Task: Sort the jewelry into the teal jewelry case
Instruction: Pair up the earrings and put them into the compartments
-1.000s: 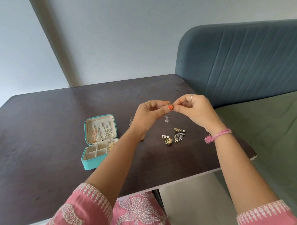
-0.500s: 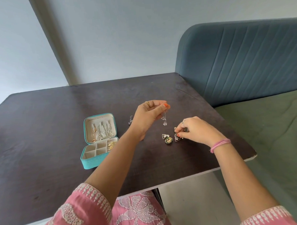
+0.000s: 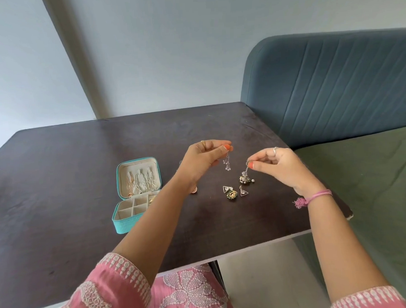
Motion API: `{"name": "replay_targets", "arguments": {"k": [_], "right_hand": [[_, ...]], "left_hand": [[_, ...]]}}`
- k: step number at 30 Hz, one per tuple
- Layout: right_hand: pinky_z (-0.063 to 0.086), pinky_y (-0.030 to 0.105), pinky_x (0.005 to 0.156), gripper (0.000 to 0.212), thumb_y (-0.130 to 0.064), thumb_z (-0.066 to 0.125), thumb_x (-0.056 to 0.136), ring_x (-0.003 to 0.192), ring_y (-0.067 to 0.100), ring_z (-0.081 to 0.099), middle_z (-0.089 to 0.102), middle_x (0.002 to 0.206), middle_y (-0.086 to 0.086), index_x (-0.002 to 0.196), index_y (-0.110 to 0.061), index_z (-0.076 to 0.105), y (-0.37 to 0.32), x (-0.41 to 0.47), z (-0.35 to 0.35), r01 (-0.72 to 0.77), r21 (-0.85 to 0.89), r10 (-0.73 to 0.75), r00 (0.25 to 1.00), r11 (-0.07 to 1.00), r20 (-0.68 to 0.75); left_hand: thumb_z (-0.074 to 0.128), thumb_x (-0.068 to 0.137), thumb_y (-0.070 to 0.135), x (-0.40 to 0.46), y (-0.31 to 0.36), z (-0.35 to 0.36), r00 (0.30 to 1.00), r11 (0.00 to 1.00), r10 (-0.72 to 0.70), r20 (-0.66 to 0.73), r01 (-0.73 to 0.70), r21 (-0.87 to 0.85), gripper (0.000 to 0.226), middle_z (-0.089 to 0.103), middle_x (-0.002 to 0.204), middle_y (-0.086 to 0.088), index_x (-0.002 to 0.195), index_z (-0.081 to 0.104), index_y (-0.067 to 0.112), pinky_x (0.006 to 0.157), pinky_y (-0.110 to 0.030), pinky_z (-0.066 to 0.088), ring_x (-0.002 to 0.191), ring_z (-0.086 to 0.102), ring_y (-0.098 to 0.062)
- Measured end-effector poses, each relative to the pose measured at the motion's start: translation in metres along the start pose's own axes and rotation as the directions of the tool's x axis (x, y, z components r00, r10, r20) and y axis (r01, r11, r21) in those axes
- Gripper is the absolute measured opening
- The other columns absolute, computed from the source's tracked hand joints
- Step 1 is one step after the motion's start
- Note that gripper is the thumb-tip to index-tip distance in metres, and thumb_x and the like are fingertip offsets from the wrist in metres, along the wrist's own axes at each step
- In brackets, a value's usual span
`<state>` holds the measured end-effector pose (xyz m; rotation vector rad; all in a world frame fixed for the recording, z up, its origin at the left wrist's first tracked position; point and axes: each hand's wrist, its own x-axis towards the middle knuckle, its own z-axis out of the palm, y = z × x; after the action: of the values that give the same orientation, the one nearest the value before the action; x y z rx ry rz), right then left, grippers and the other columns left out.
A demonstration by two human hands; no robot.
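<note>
Dark table [image 3: 59, 183]: earrings [image 3: 227, 163] pinched between fingers [image 3: 227, 147].

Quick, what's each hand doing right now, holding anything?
Left hand: pinching a silver tassel earring that dangles from it.
Right hand: pinching a pearl-beaded drop earring by its top.

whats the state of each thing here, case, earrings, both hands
teal jewelry case: open, lid upright, chains in the lid
left hand: raised, pinching a silver tassel earring
right hand: raised, pinching a pearl drop earring
triangle earrings: loose on the table
green and gold earring: loose on the table
</note>
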<state>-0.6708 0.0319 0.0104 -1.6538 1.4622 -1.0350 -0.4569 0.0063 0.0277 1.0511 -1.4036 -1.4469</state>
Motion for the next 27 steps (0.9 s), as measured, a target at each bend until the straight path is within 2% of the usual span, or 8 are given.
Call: {"name": "replay_targets", "arguments": {"k": [2,5,10,14,18,22,24,27], "right_hand": [[0.05,0.019,0.079,0.012,-0.018,0.076,0.08,0.086,0.009,0.068,0.076,0.091,0.002,0.091,-0.016,0.073,-0.005,0.001,0.001,-0.001,0.152,0.005,1.0,0.988,-0.024],[0.046,0.021,0.074,0.01,-0.012,0.071,0.084,0.081,0.009,0.063,0.075,0.096,0.009,0.093,-0.013,0.07,-0.012,0.003,0.004,0.008,0.319,0.009,0.999,0.948,-0.053],[0.045,0.022,0.078,0.014,-0.014,0.068,0.087,0.082,0.002,0.063,0.076,0.097,0.003,0.1,-0.015,0.072,-0.023,0.008,0.008,0.023,0.375,-0.004,0.999,0.927,-0.051],[0.043,0.023,0.08,0.013,-0.014,0.066,0.088,0.084,0.004,0.06,0.075,0.098,0.003,0.099,-0.017,0.073,-0.029,0.016,0.011,0.006,0.351,0.012,0.999,0.936,-0.048],[0.043,0.022,0.078,0.014,-0.014,0.066,0.088,0.08,0.003,0.057,0.075,0.098,0.004,0.099,-0.017,0.074,-0.036,0.026,0.016,-0.009,0.28,0.02,0.999,0.96,-0.038],[0.044,0.007,0.073,0.012,-0.015,0.069,0.086,0.078,-0.005,0.065,0.075,0.092,-0.007,0.095,-0.021,0.075,-0.042,0.039,0.019,0.022,0.099,-0.018,0.999,0.995,-0.041],[0.047,0.013,0.079,0.012,-0.019,0.069,0.086,0.087,-0.002,0.067,0.074,0.09,-0.011,0.094,-0.024,0.076,-0.045,0.047,0.02,0.051,-0.101,-0.054,0.998,0.994,-0.031],[0.05,0.025,0.084,0.014,-0.024,0.064,0.085,0.089,0.003,0.064,0.072,0.083,-0.014,0.091,-0.029,0.076,-0.054,0.057,0.022,0.054,-0.393,-0.073,0.997,0.918,-0.034]], "left_hand": [[0.063,0.09,0.019,0.001,0.002,-0.001,1.0,1.0,-0.004,0.001,0.004,0.004,0.009,0.073,0.102,0.003,0.094,0.07,0.023,0.098,-0.032,0.044,0.097,0.063,-0.008],[0.063,0.09,0.019,0.002,0.006,-0.003,1.0,1.0,-0.009,0.003,0.009,0.017,0.009,0.073,0.1,0.005,0.094,0.071,0.023,0.098,-0.033,0.044,0.095,0.063,-0.007],[0.062,0.091,0.019,0.002,0.014,-0.009,1.0,0.999,-0.014,0.011,0.014,0.035,0.012,0.073,0.1,0.004,0.099,0.07,0.019,0.099,-0.033,0.043,0.093,0.062,-0.006],[0.06,0.092,0.018,0.003,0.022,-0.018,1.0,0.999,-0.03,0.006,0.03,0.034,0.011,0.072,0.101,0.003,0.095,0.07,0.021,0.097,-0.03,0.043,0.092,0.063,-0.007],[0.059,0.09,0.013,0.004,0.029,-0.033,0.999,0.998,-0.035,-0.011,0.036,0.048,0.015,0.072,0.104,0.003,0.099,0.069,0.02,0.095,-0.027,0.043,0.094,0.064,-0.008],[0.06,0.088,0.011,0.008,0.033,-0.051,0.999,0.99,-0.034,-0.034,0.038,0.136,0.018,0.072,0.107,0.002,0.101,0.069,0.019,0.09,-0.023,0.044,0.095,0.064,-0.008],[0.06,0.089,0.011,0.01,0.034,-0.059,0.999,0.982,-0.031,-0.043,0.039,0.182,0.017,0.072,0.107,0.001,0.102,0.069,0.018,0.087,-0.023,0.044,0.095,0.063,-0.009],[0.061,0.089,0.013,0.012,0.035,-0.068,0.998,0.973,-0.025,-0.052,0.036,0.229,0.017,0.072,0.104,0.004,0.103,0.069,0.018,0.085,-0.022,0.044,0.093,0.063,-0.008]]}}
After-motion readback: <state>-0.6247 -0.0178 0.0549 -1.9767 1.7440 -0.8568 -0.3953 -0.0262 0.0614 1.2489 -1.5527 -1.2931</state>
